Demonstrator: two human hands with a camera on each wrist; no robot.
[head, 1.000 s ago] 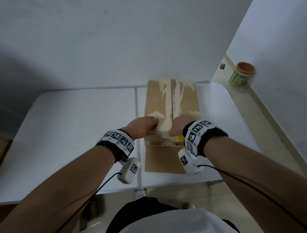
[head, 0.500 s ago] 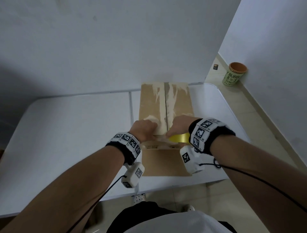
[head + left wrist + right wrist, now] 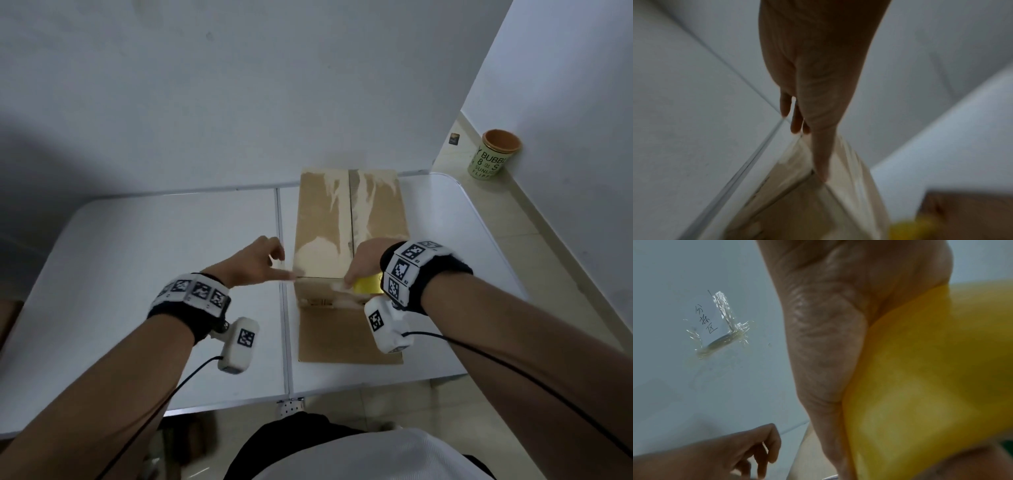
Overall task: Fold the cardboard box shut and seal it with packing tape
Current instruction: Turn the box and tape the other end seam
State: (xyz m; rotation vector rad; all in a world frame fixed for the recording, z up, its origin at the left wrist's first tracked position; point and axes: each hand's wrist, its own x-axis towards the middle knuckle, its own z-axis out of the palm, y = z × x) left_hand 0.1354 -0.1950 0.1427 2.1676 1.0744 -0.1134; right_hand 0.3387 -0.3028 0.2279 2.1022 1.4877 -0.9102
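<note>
A brown cardboard box (image 3: 318, 219) stands on the white table (image 3: 137, 274), its two top flaps folded together along a centre seam. One flap (image 3: 342, 335) lies flat on the table toward me. My right hand (image 3: 363, 260) grips a yellow roll of packing tape (image 3: 368, 285) at the near edge of the box top; the roll (image 3: 920, 369) fills the right wrist view. My left hand (image 3: 260, 260) is beside the box's near left corner, fingers straight, one fingertip (image 3: 822, 175) touching that corner of the box (image 3: 797, 203).
The box's far end is against the white wall. A green cup with an orange rim (image 3: 493, 154) stands on the floor at the right, off the table. A handwritten paper label (image 3: 715, 321) is taped to the wall. A seam (image 3: 282, 308) splits the tabletop left of the box.
My left hand has left the box top and moved left to the near left corner. My right hand with the tape roll stays at the near edge.
</note>
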